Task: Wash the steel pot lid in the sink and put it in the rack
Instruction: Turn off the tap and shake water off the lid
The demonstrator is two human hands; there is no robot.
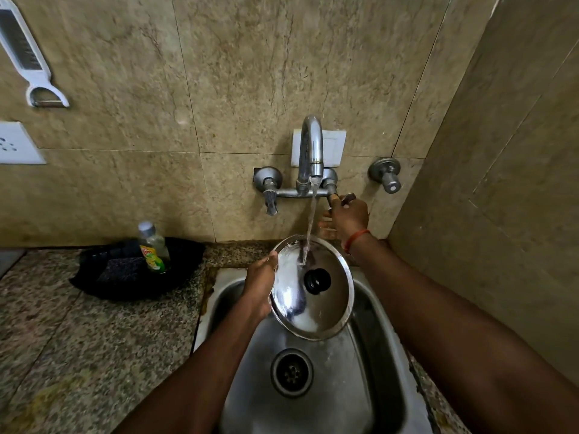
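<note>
L hand (260, 285) grips lid (313, 288) by its left rim, tilted over sink (369, 355), under water (311, 214) from tap (310, 148). R hand (347, 214) closed on tap handle (340, 198), just beyond lid. Soap bottle (153, 247) on tabletop (78, 333), left of L hand.

Left hand (259, 288) fingers hidden behind steel pot lid (313, 296) rim; right hand (347, 216) covers the tap handle (340, 198), grip unclear; bottle (153, 249) label too small to read; sink (313, 386) near edge and socket (15, 144) cut off by frame.
</note>
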